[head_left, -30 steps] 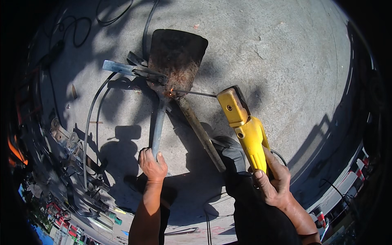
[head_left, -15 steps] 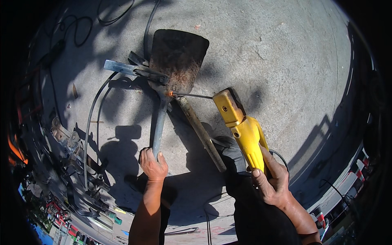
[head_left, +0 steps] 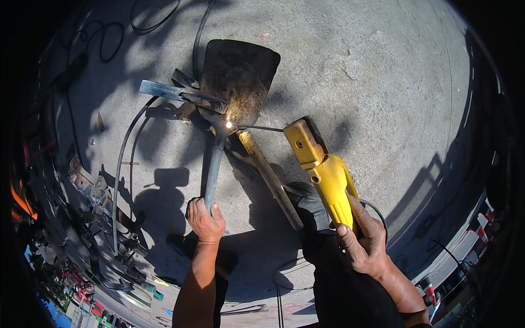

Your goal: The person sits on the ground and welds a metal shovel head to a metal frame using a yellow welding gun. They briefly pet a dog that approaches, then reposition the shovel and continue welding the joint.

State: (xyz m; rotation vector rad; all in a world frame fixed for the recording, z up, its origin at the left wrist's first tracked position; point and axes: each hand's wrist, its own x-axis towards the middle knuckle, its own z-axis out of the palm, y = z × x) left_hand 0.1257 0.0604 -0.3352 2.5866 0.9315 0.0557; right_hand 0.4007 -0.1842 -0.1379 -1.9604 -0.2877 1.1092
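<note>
My left hand is closed round the lower end of a grey metal pipe handle. The pipe's far end meets a rusty, dark shovel blade. In my right hand is a yellow welding electrode holder, tilted up and to the left. From its jaws a thin welding rod reaches left to the joint of pipe and blade, where a bright white arc glows. A metal ground clamp grips near the same joint. Beside the pipe a worn second bar slants toward my dark shoe.
Concrete ground spreads all round, with shadows across it. A black cable curves down from the clamp on the left. Metal parts and other gear lie along the left rim. More cable coils at the far left.
The faint orange glow at the joint has become a bright white arc, lighting the blade and the worn bar. The electrode holder has shifted very slightly left; my left hand looks unmoved.
</note>
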